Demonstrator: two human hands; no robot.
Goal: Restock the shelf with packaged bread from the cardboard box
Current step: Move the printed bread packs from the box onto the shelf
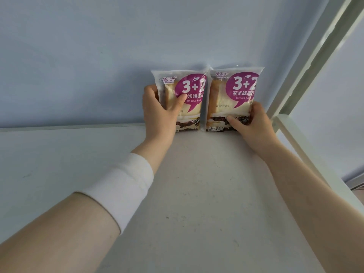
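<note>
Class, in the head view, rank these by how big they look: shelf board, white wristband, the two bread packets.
1. shelf board
2. white wristband, barely ahead and nearer the camera, so unsure
3. left bread packet and right bread packet: alike, no ranking

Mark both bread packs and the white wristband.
left bread pack (194, 89): head view, magenta label.
right bread pack (241, 87): head view, magenta label.
white wristband (122, 186): head view, mid-band, left forearm.
</note>
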